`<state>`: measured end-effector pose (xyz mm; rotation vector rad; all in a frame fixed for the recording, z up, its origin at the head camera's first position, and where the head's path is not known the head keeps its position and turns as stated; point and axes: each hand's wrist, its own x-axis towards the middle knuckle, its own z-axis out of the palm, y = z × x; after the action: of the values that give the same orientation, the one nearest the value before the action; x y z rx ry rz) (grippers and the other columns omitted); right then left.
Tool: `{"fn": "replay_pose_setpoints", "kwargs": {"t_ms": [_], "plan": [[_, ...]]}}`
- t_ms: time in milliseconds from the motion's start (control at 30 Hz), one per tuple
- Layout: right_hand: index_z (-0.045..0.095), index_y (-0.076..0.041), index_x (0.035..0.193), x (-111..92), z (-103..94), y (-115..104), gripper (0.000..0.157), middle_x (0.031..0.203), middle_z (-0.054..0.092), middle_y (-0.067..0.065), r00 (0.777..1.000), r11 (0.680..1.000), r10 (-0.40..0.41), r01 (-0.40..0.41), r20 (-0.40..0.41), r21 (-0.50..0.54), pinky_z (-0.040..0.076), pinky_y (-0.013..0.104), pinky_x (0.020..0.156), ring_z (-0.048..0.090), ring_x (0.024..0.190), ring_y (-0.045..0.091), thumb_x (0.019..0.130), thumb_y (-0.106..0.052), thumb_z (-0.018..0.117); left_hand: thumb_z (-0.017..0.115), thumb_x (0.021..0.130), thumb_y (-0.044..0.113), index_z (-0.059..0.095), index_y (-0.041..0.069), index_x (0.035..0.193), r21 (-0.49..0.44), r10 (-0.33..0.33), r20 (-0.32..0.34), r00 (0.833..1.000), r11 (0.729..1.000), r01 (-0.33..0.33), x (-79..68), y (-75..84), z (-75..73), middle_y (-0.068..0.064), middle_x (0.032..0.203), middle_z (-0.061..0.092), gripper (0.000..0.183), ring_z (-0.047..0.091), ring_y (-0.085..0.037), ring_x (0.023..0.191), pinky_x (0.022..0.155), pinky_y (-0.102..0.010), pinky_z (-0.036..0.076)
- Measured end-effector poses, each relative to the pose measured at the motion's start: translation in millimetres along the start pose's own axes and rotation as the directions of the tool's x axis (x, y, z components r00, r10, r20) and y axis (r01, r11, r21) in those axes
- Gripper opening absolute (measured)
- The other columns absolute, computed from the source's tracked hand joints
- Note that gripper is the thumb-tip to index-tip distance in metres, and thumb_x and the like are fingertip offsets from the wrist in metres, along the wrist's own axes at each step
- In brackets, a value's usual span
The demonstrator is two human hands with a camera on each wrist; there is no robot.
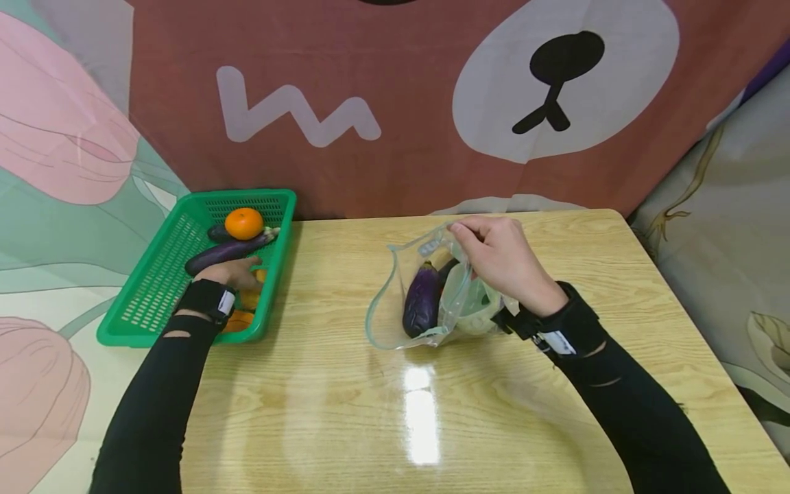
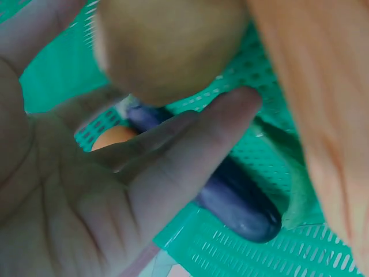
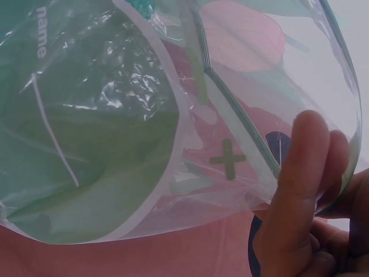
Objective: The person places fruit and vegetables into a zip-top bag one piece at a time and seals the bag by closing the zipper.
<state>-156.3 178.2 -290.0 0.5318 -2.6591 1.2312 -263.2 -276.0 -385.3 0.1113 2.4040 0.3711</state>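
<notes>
My left hand [image 1: 230, 274] reaches down into a green basket [image 1: 285, 267], next to a long purple eggplant [image 1: 225, 255]. In the left wrist view its fingers [image 2: 173, 167] are straight, close beside a yellow-brown, round, potato-like thing [image 2: 173, 46]. My right hand [image 1: 503, 257] pinches the rim of a clear zip bag [image 1: 385, 309] between thumb and fingers, and the bag's mouth gapes toward the left. Inside the bag lie an eggplant [image 1: 422, 302] and a darker thing behind it. The right wrist view shows the bag's green panel [image 3: 115, 144] and the pinched edge.
An orange fruit [image 1: 243, 224] sits at the basket's back, with another dark purple thing beside it. An orange, carrot-like thing [image 1: 239, 320] lies at its front. The basket stands at the left of the wooden table [image 1: 321, 398], before a printed cloth [image 1: 401, 165].
</notes>
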Motion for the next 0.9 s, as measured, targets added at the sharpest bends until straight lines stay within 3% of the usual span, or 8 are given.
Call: {"fn": "replay_pose_setpoints", "kwargs": {"t_ms": [133, 400, 567, 733, 900], "plan": [[0.071, -0.013, 0.099, 0, -0.4, 0, 0.028, 0.047, 0.044, 0.005, 1.0, 1.0, -0.001, 0.001, 0.002, 0.006, 0.037, 0.031, 0.039, 0.052, 0.042, 0.017, 0.101, -0.026, 0.047, 0.056, 0.091, 0.023, 0.018, -0.004, 0.147, -0.018, 0.019, 0.042, 0.999, 1.0, -0.018, 5.6, 1.3, 3.4, -0.036, 0.14, 0.028, 0.073, 0.037, -0.049, 0.122, 0.089, -0.054, 0.042], [0.072, -0.014, 0.1, -2, -1.2, 0, 0.029, 0.047, 0.044, 0.004, 1.0, 1.0, 0.001, -0.001, 0.007, 0.006, 0.036, 0.032, 0.04, 0.051, 0.042, 0.014, 0.101, -0.029, 0.046, 0.047, 0.092, 0.015, 0.029, -0.002, 0.141, -0.022, 0.022, 0.047, 0.999, 1.0, -0.021, 4.3, 4.7, 5.4, -0.032, 0.136, 0.034, 0.055, 0.034, -0.045, 0.123, 0.096, -0.059, 0.034], [0.07, -0.017, 0.092, -2, -0.4, 0, 0.029, 0.047, 0.044, 0.005, 1.0, 1.0, 0.003, -0.003, 0.009, 0.008, 0.036, 0.033, 0.04, 0.051, 0.042, 0.015, 0.101, -0.029, 0.046, 0.044, 0.09, 0.01, 0.03, 0.0, 0.14, -0.008, 0.022, 0.025, 0.999, 1.0, -0.022, 5.1, 3.1, 6.6, -0.033, 0.133, 0.039, 0.053, 0.045, -0.042, 0.112, 0.085, -0.051, 0.044], [0.07, -0.018, 0.09, -1, -0.2, -1, 0.028, 0.047, 0.043, 0.005, 1.0, 1.0, 0.008, -0.008, 0.011, 0.015, 0.037, 0.033, 0.041, 0.051, 0.042, 0.015, 0.101, -0.029, 0.046, 0.05, 0.09, 0.009, 0.031, 0.002, 0.138, -0.031, 0.062, -0.07, 0.996, 0.997, -0.064, -0.6, 4.5, 2.8, -0.029, 0.117, 0.05, 0.052, 0.055, -0.034, 0.085, 0.062, -0.038, 0.047], [0.069, -0.017, 0.088, -1, 0.0, -1, 0.029, 0.047, 0.043, 0.005, 1.0, 1.0, 0.003, -0.003, 0.012, 0.017, 0.037, 0.033, 0.041, 0.051, 0.043, 0.015, 0.101, -0.029, 0.046, 0.059, 0.09, 0.018, 0.03, -0.001, 0.137, 0.006, 0.11, -0.235, 0.966, 0.994, -0.111, -11.4, 10.3, -6.0, -0.027, 0.104, 0.052, 0.059, 0.054, -0.035, 0.084, 0.064, -0.04, 0.046]]}}
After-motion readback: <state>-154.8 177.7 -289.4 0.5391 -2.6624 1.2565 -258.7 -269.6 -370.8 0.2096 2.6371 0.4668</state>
